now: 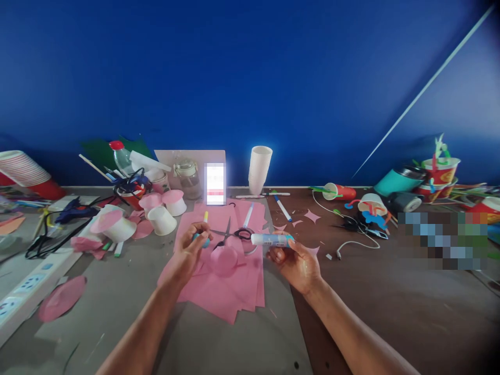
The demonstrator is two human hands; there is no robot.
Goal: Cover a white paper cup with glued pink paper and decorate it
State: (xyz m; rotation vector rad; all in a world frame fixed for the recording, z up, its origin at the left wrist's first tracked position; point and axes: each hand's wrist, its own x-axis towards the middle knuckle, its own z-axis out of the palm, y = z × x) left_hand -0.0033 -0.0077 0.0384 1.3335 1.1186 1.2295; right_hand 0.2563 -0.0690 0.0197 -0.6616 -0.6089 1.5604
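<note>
My right hand (299,263) is closed around a glue stick (269,240), a pale tube with a blue end held level, its white end toward the left. My left hand (190,247) pinches a small light-blue cap (203,240), partly hidden by the fingers. Between the hands, scissors (225,235) with dark handles lie spread on a stack of pink paper sheets (219,297). A round pink paper piece (224,260) rests in front of them. Just beyond the left fingers, a yellow-tipped stick (205,216) shows; its lower part is hidden.
At left are white paper cups (162,221) with pink discs, a power strip (27,286) and a glue gun (80,208). A lit phone (215,183) and stacked white cups (259,169) stand at the back. Markers (282,207), a white cable (357,244) and paper scraps lie right.
</note>
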